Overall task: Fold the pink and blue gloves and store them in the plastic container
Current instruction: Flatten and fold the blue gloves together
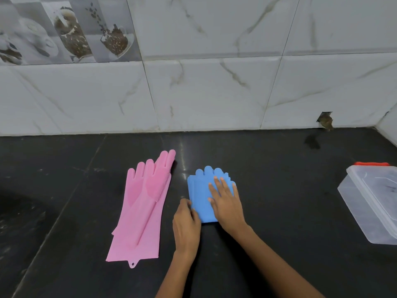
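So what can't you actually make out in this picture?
- Plastic container: the head view's right edge cuts it off, and its contents are unclear through the cloudy walls.
- Red item: mostly hidden behind the container.
- Blue gloves: the right hand covers much of the fold, and the left hand hides its near corner.
- Pink gloves: stacked, so the lower one is largely hidden.

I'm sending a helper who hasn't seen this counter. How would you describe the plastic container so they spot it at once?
On the black countertop, look to the far right edge, well away from the blue gloves and pink gloves. The plastic container is the only clear, boxy thing there, with something red-orange behind it.
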Tool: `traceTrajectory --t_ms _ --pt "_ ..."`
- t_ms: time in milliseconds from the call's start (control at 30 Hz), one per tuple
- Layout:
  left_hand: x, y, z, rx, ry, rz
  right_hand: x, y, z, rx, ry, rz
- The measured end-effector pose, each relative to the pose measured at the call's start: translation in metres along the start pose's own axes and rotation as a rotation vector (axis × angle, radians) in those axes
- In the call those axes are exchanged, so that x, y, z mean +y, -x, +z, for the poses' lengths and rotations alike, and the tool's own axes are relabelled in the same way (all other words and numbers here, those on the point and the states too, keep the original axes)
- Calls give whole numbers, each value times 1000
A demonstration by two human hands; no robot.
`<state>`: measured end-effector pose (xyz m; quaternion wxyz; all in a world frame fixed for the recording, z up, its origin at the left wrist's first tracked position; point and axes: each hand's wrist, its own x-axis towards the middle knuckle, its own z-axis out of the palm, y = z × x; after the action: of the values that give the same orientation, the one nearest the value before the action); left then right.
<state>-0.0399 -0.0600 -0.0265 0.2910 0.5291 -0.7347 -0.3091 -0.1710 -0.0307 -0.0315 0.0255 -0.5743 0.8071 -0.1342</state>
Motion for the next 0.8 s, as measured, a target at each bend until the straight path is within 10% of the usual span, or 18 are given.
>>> traceTrajectory --t_ms 167,300,800 --pt "4 -9 5 62 -213 177 6 -11 2 -8 121 -91" --pt "13 -33 20 -208 -382 493 15 -15 13 -76 73 -126" --pt "-14 -53 46 -287 -413 387 37 -20 33 10 -34 61"
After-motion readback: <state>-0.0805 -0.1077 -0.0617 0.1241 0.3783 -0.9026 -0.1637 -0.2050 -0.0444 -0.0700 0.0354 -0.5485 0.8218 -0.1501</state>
